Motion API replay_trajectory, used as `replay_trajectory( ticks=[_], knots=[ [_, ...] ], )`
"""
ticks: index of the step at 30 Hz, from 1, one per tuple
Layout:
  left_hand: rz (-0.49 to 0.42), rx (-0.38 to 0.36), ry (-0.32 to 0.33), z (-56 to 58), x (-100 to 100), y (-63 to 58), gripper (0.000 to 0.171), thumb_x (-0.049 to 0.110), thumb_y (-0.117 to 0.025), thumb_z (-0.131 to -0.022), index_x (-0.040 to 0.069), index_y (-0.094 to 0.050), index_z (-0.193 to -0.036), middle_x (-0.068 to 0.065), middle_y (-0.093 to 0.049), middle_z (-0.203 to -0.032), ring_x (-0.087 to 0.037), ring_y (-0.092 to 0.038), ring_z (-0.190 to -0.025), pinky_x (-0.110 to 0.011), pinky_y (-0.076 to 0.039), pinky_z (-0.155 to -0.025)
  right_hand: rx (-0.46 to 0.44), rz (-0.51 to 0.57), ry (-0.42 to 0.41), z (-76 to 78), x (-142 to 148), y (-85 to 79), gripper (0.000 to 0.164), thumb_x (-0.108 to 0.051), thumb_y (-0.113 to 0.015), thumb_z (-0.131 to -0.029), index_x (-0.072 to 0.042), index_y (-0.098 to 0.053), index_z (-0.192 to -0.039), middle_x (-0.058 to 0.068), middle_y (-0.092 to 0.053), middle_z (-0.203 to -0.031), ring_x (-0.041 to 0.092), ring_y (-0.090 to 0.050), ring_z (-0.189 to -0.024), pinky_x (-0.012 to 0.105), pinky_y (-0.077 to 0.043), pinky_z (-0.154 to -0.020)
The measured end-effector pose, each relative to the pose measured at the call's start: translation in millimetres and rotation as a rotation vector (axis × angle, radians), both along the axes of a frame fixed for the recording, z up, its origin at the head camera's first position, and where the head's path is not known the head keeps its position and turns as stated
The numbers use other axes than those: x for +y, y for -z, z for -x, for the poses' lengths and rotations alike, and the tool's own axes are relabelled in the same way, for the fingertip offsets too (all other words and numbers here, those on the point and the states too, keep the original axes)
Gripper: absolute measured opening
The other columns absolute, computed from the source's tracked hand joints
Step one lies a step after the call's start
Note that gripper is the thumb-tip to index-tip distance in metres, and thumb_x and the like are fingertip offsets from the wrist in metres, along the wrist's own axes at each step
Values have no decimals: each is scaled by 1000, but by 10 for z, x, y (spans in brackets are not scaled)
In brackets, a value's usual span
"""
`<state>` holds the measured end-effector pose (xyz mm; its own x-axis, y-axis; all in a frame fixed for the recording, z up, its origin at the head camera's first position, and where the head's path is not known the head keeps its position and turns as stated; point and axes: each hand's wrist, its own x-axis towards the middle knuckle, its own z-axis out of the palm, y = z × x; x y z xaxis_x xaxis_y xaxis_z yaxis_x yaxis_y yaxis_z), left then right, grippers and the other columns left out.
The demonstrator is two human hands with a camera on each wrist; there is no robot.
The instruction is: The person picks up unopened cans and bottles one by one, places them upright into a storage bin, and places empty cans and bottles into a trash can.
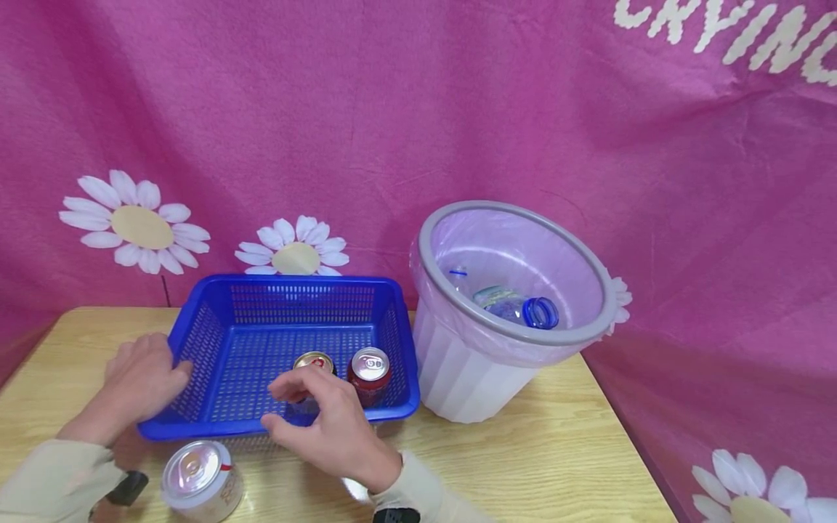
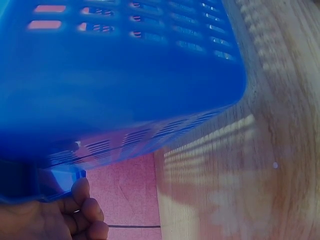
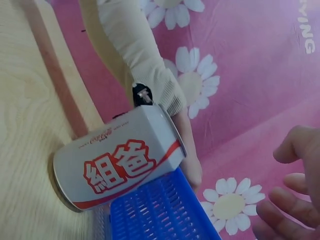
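A blue plastic basket [image 1: 288,425] sits on the table, with two drink cans standing inside: a gold-topped can [image 1: 315,360] and a dark red can [image 1: 370,374]. My left hand [image 1: 142,378] grips the basket's left rim, its thumb over the edge; the left wrist view shows its fingers [image 2: 89,210] curled at the rim. Over the basket's front side hovers my right hand [image 1: 330,421], thumb and fingers apart with nothing between them. It partly covers the gold-topped can. A white can [image 1: 203,483] with red lettering stands upright in front of the basket.
Right of the basket stands a white bin [image 1: 458,378] with a grey rim and a clear liner, holding plastic bottles [image 1: 510,309]. A shiny object [image 1: 356,489] peeks out beneath my right wrist. A pink cloth [image 1: 392,109] with daisies hangs behind the wooden table [image 1: 543,450].
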<state>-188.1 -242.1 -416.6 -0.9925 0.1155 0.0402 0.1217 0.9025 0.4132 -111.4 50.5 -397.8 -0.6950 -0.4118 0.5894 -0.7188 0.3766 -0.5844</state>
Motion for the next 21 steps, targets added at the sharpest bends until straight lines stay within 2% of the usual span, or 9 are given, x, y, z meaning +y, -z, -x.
replay_trajectory(
  ticks=[5, 11, 13, 18, 21],
  knots=[
    [-2, 4, -5, 4, -8, -1, 38, 24, -56, -96, -14, -51, -98, -22, -49, -84, -38, -46, -80, -38, -33, -63, 6, -40, -47, -58, -26, -5, 31, -15, -81, -86, -12, -67, -114, 0, -75, -105, 4, -71, -95, 8, -50, -89],
    [0, -9, -4, 1, -16, 12, 39, 24, -55, -97, -15, -50, -100, -23, -48, -87, -40, -45, -83, -39, -32, -65, -104, -93, -118, -151, -37, 10, 40, -19, -81, -87, -11, -62, -122, 1, -73, -111, 5, -69, -101, 7, -49, -92],
    [1, -14, -5, 0, -18, 15, 40, 25, -54, -97, -15, -50, -101, -23, -48, -88, -41, -45, -84, -40, -32, -66, -102, -115, -125, -172, -39, 20, 43, -20, -81, -87, -11, -61, -124, 0, -73, -111, 4, -68, -102, 7, -48, -93],
    [1, -15, -9, 2, -14, 16, 40, 25, -54, -97, -15, -50, -101, -23, -49, -88, -41, -45, -84, -40, -32, -66, -6, -176, -96, -212, -47, 53, 46, -25, -82, -87, -15, -60, -126, -5, -72, -112, -2, -68, -104, 4, -46, -94],
    [-4, -16, -8, 1, -7, 13, 40, 24, -54, -97, -15, -50, -102, -23, -49, -88, -41, -45, -84, -40, -32, -67, -27, -183, -92, -245, -45, 62, 46, -27, -82, -88, -16, -60, -127, -6, -71, -115, -4, -67, -108, 5, -46, -96]
  ],
)
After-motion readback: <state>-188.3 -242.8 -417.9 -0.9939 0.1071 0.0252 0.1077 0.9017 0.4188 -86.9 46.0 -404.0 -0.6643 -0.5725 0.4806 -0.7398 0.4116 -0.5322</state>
